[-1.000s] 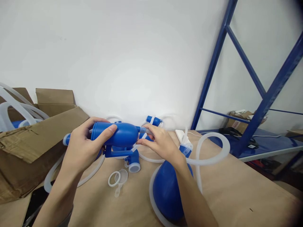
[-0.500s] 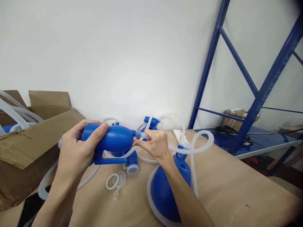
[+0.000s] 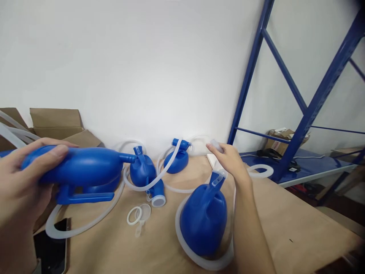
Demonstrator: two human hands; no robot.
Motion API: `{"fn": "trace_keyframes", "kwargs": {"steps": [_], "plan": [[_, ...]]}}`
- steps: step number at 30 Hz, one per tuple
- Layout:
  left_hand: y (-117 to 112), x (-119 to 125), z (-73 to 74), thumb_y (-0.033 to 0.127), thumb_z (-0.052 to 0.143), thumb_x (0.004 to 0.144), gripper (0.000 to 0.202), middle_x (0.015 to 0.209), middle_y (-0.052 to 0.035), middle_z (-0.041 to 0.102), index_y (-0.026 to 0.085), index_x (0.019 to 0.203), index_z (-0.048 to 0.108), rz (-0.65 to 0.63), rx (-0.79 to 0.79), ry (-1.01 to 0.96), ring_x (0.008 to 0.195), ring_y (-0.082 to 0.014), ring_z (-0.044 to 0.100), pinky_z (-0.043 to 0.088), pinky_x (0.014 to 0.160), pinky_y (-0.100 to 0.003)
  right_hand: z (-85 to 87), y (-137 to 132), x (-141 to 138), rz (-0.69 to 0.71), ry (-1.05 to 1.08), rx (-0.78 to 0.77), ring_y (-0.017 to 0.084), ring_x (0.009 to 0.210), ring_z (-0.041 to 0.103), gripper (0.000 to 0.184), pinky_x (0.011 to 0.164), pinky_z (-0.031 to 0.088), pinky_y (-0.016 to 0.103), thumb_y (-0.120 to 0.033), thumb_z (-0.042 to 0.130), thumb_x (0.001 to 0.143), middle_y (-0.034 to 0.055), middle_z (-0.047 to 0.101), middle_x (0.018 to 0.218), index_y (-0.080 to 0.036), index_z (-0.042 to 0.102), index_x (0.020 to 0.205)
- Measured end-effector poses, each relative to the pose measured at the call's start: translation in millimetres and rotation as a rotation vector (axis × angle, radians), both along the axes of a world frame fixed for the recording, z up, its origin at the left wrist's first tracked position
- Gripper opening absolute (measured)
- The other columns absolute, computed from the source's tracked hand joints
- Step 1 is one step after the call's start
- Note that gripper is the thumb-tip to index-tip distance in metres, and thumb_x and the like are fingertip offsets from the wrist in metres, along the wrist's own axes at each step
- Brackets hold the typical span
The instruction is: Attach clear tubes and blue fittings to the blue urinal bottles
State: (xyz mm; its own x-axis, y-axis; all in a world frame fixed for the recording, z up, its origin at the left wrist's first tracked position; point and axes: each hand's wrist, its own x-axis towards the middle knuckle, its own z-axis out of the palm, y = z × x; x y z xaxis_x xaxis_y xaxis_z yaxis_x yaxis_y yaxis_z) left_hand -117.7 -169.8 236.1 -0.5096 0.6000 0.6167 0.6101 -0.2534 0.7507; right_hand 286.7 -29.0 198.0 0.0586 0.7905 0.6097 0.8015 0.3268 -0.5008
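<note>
My left hand is wrapped round a blue plastic urinal bottle, held on its side above the table at the left. Its bare narrow spout points right, and its handle faces down. My right hand is raised at the right, pinching the end of a clear tube. A loop of tubing shows beyond my right wrist. Below this hand stands another blue urinal bottle with a clear cap on its neck and tubing curled round its base.
More blue bottles with tubing stand near the wall. A white ring and a clear lid lie on the brown-covered table. A phone and cardboard box are left; a blue shelf rack stands right.
My hands have parted: the bottle has moved left with my left hand, and my right hand has carried the tube end away from the spout, up and right.
</note>
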Motion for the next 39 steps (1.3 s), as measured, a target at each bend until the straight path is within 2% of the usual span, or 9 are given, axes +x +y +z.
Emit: {"fn": "trace_keyframes", "kwargs": {"steps": [4,8,13,17,21,24,27,33,39], "plan": [[17,0,-5.2,0.075,0.073,0.064,0.061,0.09,0.0007,0.073,0.026,0.1,0.07,-0.182,-0.401,0.146,0.076,-0.023,0.068,0.056,0.059,-0.027,-16.6,10,31,-0.009,-0.163,-0.431,0.018,0.064,0.061,0.034,0.057,0.039,0.027,-0.055,0.06,0.095,0.0013,0.069,0.073,-0.022,0.067,0.087],[33,-1,-18.9,0.075,0.073,0.065,0.068,0.105,-0.002,0.077,0.03,0.115,0.073,-0.381,-0.702,0.512,0.093,-0.0289,0.073,0.062,0.074,-0.035,-33.0,21,61,-0.063,-0.191,-0.515,0.023,0.09,0.071,0.031,0.075,0.05,0.029,-0.041,0.068,0.09,0.007,0.076,0.105,-0.023,0.071,0.114],[36,4,-28.0,0.065,0.074,0.071,0.054,0.106,-0.0032,0.077,0.028,0.111,0.075,-0.484,-0.717,0.625,0.094,-0.0277,0.073,0.061,0.081,-0.037,-38.8,25,81,-0.064,-0.144,-0.384,0.028,0.101,0.07,0.045,0.089,0.051,0.036,-0.051,0.06,0.095,0.0124,0.076,0.11,-0.019,0.069,0.125],[37,15,-31.7,0.052,0.07,0.08,0.037,0.098,-0.0021,0.077,0.027,0.107,0.075,-0.507,-0.751,0.56,0.088,-0.025,0.073,0.059,0.075,-0.033,-43.1,25,84,0.073,-0.115,-0.491,0.028,0.096,0.071,0.049,0.081,0.053,0.035,-0.051,0.072,0.085,0.0126,0.074,0.11,-0.021,0.071,0.124],[50,9,-47.2,0.046,0.073,0.074,0.027,0.077,-0.001,0.075,0.024,0.089,0.073,-0.358,-0.857,0.584,0.074,-0.0253,0.071,0.053,0.064,-0.03,-41.6,19,78,0.225,-0.204,-0.541,0.025,0.089,0.071,0.039,0.074,0.053,0.031,-0.037,0.083,0.075,0.0081,0.073,0.11,-0.029,0.078,0.113],[62,-3,-59.0,0.044,0.072,0.07,0.027,0.068,-0.0008,0.072,0.022,0.085,0.07,-0.264,-0.922,0.544,0.062,-0.0246,0.067,0.046,0.053,-0.027,-42.4,12,64,0.279,-0.33,-0.501,0.024,0.088,0.069,0.017,0.072,0.051,0.03,-0.026,0.079,0.078,0.0049,0.072,0.099,-0.029,0.08,0.094],[64,-9,-61.2,0.045,0.072,0.068,0.027,0.071,-0.0014,0.074,0.022,0.082,0.069,-0.272,-0.884,0.546,0.062,-0.024,0.067,0.045,0.052,-0.026,-59.3,5,51,0.272,-0.483,-0.344,0.024,0.086,0.066,0.007,0.072,0.05,0.031,-0.02,0.077,0.079,0.006,0.067,0.095,-0.023,0.071,0.077],[59,-6,-56.0,0.052,0.071,0.072,0.03,0.071,-0.0013,0.073,0.023,0.079,0.069,-0.296,-0.799,0.542,0.063,-0.0226,0.067,0.047,0.054,-0.026,-107.9,-6,48,0.165,-0.548,-0.121,0.032,0.107,0.063,0.009,0.093,0.054,0.044,-0.018,0.067,0.091,0.0154,0.062,0.12,-0.022,0.06,0.088],[63,-6,-73.3,0.054,0.07,0.07,0.035,0.071,0.0005,0.072,0.023,0.086,0.07,-0.373,-0.779,0.445,0.057,-0.02,0.065,0.045,0.044,-0.023,-109.1,-15,51,0.251,-0.312,-0.102,0.032,0.127,0.057,0.009,0.107,0.049,0.048,-0.026,0.06,0.096,0.0142,0.06,0.123,-0.023,0.058,0.087]]}}
